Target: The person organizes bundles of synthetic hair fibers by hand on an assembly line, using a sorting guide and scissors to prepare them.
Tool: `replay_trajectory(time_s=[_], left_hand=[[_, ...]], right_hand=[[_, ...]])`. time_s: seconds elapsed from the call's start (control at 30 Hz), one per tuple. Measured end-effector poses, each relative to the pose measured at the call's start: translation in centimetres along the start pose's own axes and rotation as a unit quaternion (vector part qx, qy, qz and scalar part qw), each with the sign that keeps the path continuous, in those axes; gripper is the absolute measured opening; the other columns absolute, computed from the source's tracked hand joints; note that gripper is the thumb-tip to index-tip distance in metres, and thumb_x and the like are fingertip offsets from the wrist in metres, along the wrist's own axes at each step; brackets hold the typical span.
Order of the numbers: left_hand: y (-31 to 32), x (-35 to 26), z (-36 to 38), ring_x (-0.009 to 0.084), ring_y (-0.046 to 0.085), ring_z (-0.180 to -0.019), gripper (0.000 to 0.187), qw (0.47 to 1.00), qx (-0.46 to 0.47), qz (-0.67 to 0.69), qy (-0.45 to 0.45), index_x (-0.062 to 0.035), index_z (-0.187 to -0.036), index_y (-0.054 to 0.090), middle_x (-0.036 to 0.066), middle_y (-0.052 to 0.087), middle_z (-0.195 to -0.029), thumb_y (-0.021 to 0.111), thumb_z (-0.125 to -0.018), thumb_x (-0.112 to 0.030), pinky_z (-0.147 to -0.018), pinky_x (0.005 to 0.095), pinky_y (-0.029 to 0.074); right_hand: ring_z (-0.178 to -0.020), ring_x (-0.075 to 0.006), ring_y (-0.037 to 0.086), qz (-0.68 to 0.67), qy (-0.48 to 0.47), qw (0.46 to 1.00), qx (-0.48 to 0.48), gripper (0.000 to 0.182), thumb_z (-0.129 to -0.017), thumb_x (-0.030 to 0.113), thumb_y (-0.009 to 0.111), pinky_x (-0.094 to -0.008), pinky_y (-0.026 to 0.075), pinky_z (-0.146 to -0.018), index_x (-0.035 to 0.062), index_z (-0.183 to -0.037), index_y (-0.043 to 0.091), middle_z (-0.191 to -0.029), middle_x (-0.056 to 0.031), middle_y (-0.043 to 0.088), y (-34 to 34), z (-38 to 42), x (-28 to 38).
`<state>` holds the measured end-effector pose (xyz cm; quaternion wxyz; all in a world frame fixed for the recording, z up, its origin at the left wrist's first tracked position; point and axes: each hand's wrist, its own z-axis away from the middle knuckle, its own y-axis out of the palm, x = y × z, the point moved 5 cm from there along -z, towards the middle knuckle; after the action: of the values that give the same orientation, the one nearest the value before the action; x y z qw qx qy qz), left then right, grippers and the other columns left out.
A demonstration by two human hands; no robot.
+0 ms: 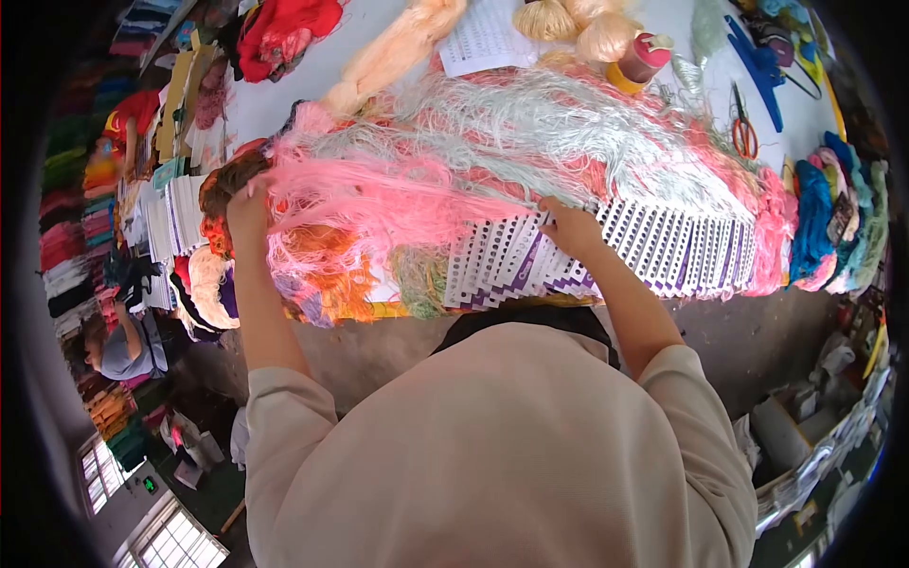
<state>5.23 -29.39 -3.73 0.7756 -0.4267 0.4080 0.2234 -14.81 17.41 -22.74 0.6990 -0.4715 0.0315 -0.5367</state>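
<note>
A loose bundle of pink thread (379,194) stretches across the table between my two hands. At its left end, my left hand (248,204) is closed on the strands, its fingertips partly hidden. The thin right end of the pink thread reaches my right hand (571,227), whose thumb and fingers pinch it. Just beneath that hand lies a long fanned row of white cards with punched holes (653,248) and purple print. Tangled pale green-white thread (568,123) spreads behind both hands. Orange thread (327,260) lies below the pink bundle, near the front edge.
A peach skein (393,57), a printed sheet (488,38) and a thread cone (641,62) stand at the back. Orange-handled scissors (743,133) and a blue plastic tool (757,76) lie right. Blue skeins (812,213) hang there. Another person (133,346) is at far left.
</note>
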Motion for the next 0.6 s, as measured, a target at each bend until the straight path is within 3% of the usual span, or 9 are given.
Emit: replay_trajectory(time_s=[0.03,0.13,0.17,0.2,0.27,0.33,0.4,0.5,0.6], left_hand=[[0.8,-0.8,1.5,0.0009,0.033,-0.045,0.031,0.995,0.049,-0.085,-0.016,-0.0036,-0.102,0.069,-0.004,0.06,-0.07,0.057,-0.098,-0.031,-0.04,0.0201,0.024],[8.8,-3.0,8.1,0.0021,0.036,-0.046,0.033,0.963,0.236,0.125,-0.028,-0.0052,-0.096,0.07,0.004,0.071,-0.087,0.054,-0.098,-0.034,-0.04,0.0189,0.029],[11.6,-3.1,10.0,0.0047,0.055,-0.06,0.033,0.954,0.268,0.12,-0.059,-0.0041,-0.096,0.069,0.008,0.073,-0.097,0.054,-0.098,-0.034,-0.043,0.0192,0.032],[14.2,-5.2,12.7,0.0136,0.066,-0.091,0.032,0.95,0.286,0.123,0.025,-0.0008,-0.1,0.068,0.013,0.07,-0.107,0.056,-0.098,-0.031,-0.06,0.0227,0.048],[18.9,-4.8,14.8,0.0236,0.061,-0.113,0.035,0.867,0.364,0.335,-0.059,0.0038,-0.111,0.063,0.015,0.066,-0.117,0.056,-0.099,-0.028,-0.086,0.0335,0.053],[20.7,-7.3,17.2,0.0252,0.056,-0.119,0.043,0.803,0.4,0.434,-0.087,0.0072,-0.125,0.054,0.016,0.058,-0.13,0.054,-0.1,-0.028,-0.102,0.0416,0.047],[21.5,-8.7,18.6,0.0235,0.055,-0.12,0.049,0.797,0.418,0.424,-0.098,0.0084,-0.134,0.045,0.016,0.052,-0.136,0.05,-0.102,-0.028,-0.099,0.0405,0.049],[22.3,-10.7,20.5,0.022,0.057,-0.116,0.049,0.758,0.493,0.419,-0.076,0.0088,-0.136,0.044,0.016,0.056,-0.131,0.046,-0.104,-0.028,-0.1,0.0376,0.046],[23.0,-11.3,21.8,0.02,0.058,-0.114,0.048,0.755,0.522,0.392,-0.059,0.0091,-0.137,0.043,0.016,0.059,-0.126,0.042,-0.105,-0.027,-0.101,0.0345,0.045]], right_hand=[[-0.089,-0.0355,0.068,-0.002,-0.007,1.0,-0.005,0.04,-0.089,0.033,0.066,-0.0459,0.052,-0.078,0.0192,-0.122,0.049,-0.093,-0.0141,0.071,-0.2,0.5,0.2],[-0.085,-0.0318,0.068,-0.121,-0.013,0.99,-0.068,0.046,-0.086,0.025,0.07,-0.0423,0.051,-0.074,0.0144,-0.126,0.05,-0.091,-0.014,0.067,-2.1,2.3,2.1],[-0.08,-0.0285,0.066,-0.205,-0.002,0.974,-0.1,0.042,-0.086,0.024,0.071,-0.0394,0.05,-0.073,0.0123,-0.122,0.052,-0.087,-0.0122,0.066,-2.8,2.8,3.0],[-0.076,-0.0252,0.064,-0.286,0.007,0.949,-0.129,0.038,-0.085,0.022,0.071,-0.0364,0.05,-0.071,0.0103,-0.118,0.055,-0.083,-0.0103,0.064,-3.5,3.2,4.0],[-0.067,-0.0119,0.055,-0.453,-0.039,0.878,-0.149,0.019,-0.089,0.014,0.067,-0.0275,0.047,-0.065,0.0041,-0.104,0.06,-0.08,-0.0022,0.061,-6.2,4.5,7.0],[-0.065,-0.0054,0.052,-0.613,-0.074,0.773,-0.148,0.01,-0.091,0.006,0.063,-0.022,0.045,-0.061,0.0029,-0.101,0.062,-0.081,0.002,0.06,-9.9,7.2,10.6],[-0.067,-0.0053,0.052,-0.662,-0.078,0.738,-0.104,0.011,-0.091,0.009,0.064,-0.0217,0.045,-0.064,0.0062,-0.102,0.063,-0.079,0.0036,0.058,-12.7,9.5,13.0],[-0.067,-0.0057,0.053,-0.629,-0.068,0.769,-0.09,0.023,-0.09,0.01,0.067,-0.0207,0.045,-0.064,0.0053,-0.112,0.064,-0.083,0.0024,0.062,-14.8,11.3,15.0],[-0.066,-0.0049,0.049,-0.597,-0.097,0.788,-0.12,0.017,-0.089,0.011,0.07,-0.02,0.039,-0.06,0.004,-0.104,0.068,-0.079,0.0023,0.061,-14.3,11.2,15.1]])
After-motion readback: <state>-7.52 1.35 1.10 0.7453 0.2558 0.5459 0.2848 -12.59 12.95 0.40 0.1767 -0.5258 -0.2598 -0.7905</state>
